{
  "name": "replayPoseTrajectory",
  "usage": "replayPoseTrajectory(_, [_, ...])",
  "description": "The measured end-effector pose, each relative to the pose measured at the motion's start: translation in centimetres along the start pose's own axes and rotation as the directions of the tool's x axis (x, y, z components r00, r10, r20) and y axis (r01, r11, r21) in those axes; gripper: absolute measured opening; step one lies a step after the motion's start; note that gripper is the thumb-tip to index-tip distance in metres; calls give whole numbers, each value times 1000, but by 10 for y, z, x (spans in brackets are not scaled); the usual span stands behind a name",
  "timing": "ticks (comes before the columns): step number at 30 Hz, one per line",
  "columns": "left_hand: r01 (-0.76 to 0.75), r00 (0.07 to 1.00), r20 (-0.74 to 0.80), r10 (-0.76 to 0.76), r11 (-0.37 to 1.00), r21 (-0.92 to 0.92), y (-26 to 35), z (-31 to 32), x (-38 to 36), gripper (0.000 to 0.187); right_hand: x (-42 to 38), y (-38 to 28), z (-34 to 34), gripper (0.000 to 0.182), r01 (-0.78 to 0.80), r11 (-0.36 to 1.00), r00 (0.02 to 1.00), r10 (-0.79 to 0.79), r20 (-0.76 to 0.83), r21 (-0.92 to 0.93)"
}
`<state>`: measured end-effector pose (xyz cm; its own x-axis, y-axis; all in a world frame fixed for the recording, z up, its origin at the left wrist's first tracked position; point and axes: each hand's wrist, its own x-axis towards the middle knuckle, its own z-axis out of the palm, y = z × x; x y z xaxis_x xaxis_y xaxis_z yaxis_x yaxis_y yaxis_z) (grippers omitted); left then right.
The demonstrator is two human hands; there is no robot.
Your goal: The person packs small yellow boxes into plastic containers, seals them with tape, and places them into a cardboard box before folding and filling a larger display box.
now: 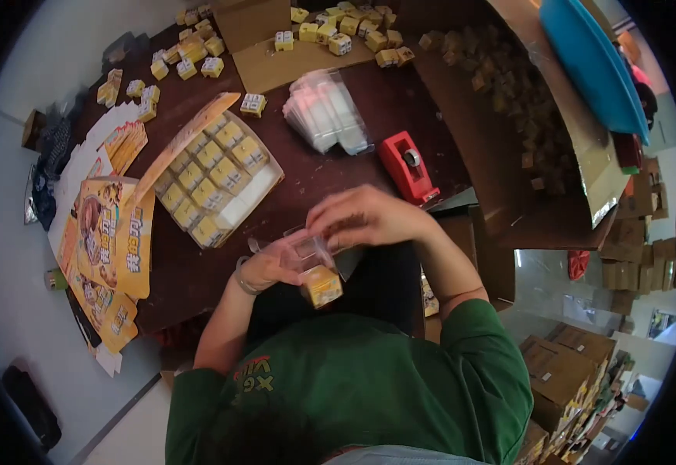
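My left hand is closed round a clear plastic sleeve, held over my lap at the table edge. A small yellow box shows at the sleeve's near end, just past my left fingertips. From the right, my right hand reaches over the sleeve's far end with curved fingers right at its rim; motion blurs them. Beyond my hands lies a stack of flat clear sleeves. To the left is an open display carton with rows of small yellow boxes inside.
A red tape dispenser stands right of the sleeves. Loose yellow boxes lie at the back. Printed flat cartons overlap at the left. A large cardboard box holding many small pieces stands right, with a blue basin by its far edge.
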<state>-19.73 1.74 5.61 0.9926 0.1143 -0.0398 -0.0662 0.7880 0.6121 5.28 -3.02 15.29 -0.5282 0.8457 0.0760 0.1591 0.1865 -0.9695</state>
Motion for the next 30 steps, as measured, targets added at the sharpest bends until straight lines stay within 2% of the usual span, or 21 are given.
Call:
replayPoseTrajectory(1, [-65,995,-78,66,998,13,2,6,7,80,9,5,-24,25,43,995,995,-50,-84,-87])
replayPoseTrajectory(2, [-115,956,-227,186,949,294,-3,3,16,73,20,16,-51,23,67,989,978,-90,-189,-129])
replayPoseTrajectory(3, [-110,881,-329,340,824,555,-10,-3,24,67,32,29,-82,26,-89,996,948,83,-307,-7])
replayPoseTrajectory(4, [76,764,-422,488,581,810,-14,-5,30,60,49,52,-118,26,-171,960,893,57,-447,-220])
replayPoseTrajectory(5, [119,705,-432,562,507,854,-23,-15,34,59,66,56,-148,28,-334,870,833,92,-545,-363])
replayPoseTrajectory(6, [167,642,-429,635,430,887,-32,-26,37,57,81,89,-183,38,-453,793,760,105,-641,-407])
replayPoseTrajectory(7, [121,627,-381,680,398,910,-39,-31,40,56,101,121,-215,46,-634,661,652,177,-738,-402])
replayPoseTrajectory(9, [201,607,-370,703,315,928,-46,-37,42,57,128,196,-265,53,-667,525,648,59,-759,-528])
replayPoseTrajectory(11, [213,615,-400,680,345,914,-47,-39,42,60,153,246,-273,54,-681,564,540,-44,-840,-468])
replayPoseTrajectory(15, [192,620,-400,675,363,912,-45,-47,40,61,168,239,-259,70,-650,698,419,-2,-908,-301])
replayPoseTrajectory(16, [182,619,-401,675,374,909,-44,-44,40,62,165,226,-255,71,-575,743,468,-45,-883,-343])
replayPoseTrajectory(17, [207,622,-428,656,389,898,-43,-41,40,59,160,212,-251,67,-435,897,502,169,-849,-79])
replayPoseTrajectory(18, [179,616,-396,681,369,912,-42,-42,41,59,153,193,-247,64,-293,930,558,355,-750,222])
replayPoseTrajectory(19, [152,608,-368,703,352,924,-43,-42,41,59,141,160,-230,61,-191,945,638,325,-699,265])
replayPoseTrajectory(22, [147,623,-357,697,344,927,-44,-45,40,57,97,94,-185,55,-425,899,793,311,-524,-110])
replayPoseTrajectory(23, [143,625,-377,684,375,916,-45,-46,39,56,83,78,-165,55,-409,892,848,294,-441,-193])
replayPoseTrajectory(24, [151,623,-357,696,341,928,-44,-45,39,56,69,64,-144,55,-383,883,894,281,-350,-270])
replayPoseTrajectory(25, [133,626,-360,692,361,923,-41,-42,39,57,56,60,-128,55,-316,875,947,266,-181,-367])
replayPoseTrajectory(26, [133,652,-353,671,356,925,-39,-43,37,58,46,57,-109,52,-351,817,931,358,-76,-458])
replayPoseTrajectory(28, [119,687,-326,649,342,932,-38,-44,31,58,28,49,-60,39,-266,573,928,371,-44,-775])
replayPoseTrajectory(30, [91,715,-289,637,324,941,-41,-47,26,58,19,80,-16,30,-129,172,942,330,-66,-976])
